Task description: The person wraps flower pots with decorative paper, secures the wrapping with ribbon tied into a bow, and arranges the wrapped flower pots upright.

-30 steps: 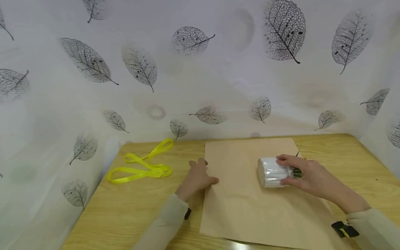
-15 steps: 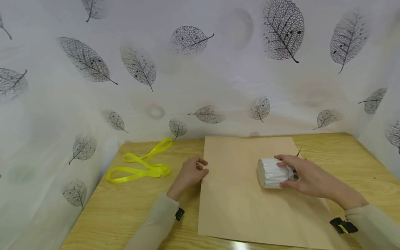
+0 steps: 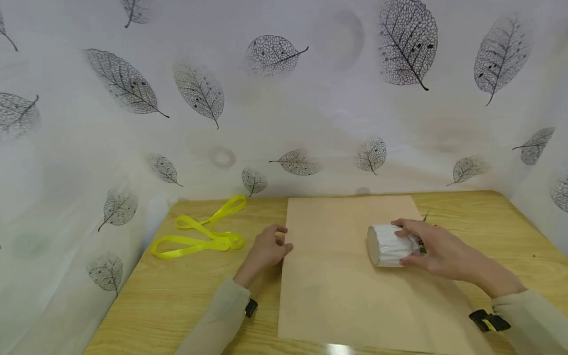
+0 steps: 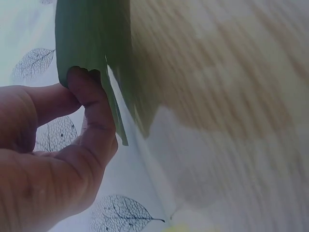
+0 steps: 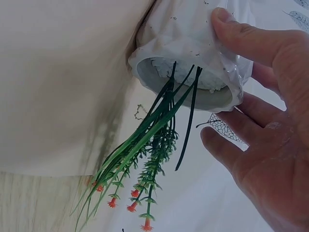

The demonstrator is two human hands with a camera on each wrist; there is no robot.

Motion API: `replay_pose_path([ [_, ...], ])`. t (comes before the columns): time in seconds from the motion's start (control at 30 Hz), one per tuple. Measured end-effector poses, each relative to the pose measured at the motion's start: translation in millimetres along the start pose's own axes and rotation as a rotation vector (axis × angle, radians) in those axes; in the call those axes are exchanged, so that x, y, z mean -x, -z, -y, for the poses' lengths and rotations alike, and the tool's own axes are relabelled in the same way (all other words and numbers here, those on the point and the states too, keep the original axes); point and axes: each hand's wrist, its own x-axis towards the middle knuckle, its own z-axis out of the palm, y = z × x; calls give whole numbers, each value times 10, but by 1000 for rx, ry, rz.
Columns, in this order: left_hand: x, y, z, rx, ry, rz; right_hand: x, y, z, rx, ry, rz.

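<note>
A white flowerpot lies on its side on a sheet of brown paper. My right hand grips the pot with the thumb on one side and fingers on the other. In the right wrist view, thin green leaves and orange-red blossoms of the potted plant come out of its mouth, over a white filling. My left hand pinches the left edge of the paper between thumb and fingers. In the left wrist view the lifted paper edge looks dark green on the side that shows.
A yellow ribbon lies in loops at the left of the wooden table. A white cloth with leaf prints hangs behind the table and along its sides.
My left hand has drawn back leftward from over the paper and now pinches its left edge. The paper has shifted slightly left. My right hand and the flowerpot stay nearly in place.
</note>
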Motion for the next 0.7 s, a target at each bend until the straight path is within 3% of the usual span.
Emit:
replay_pose_path([
  [0.7, 67, 353, 418, -2, 82, -26, -339, -190, 302, -107, -16, 51],
])
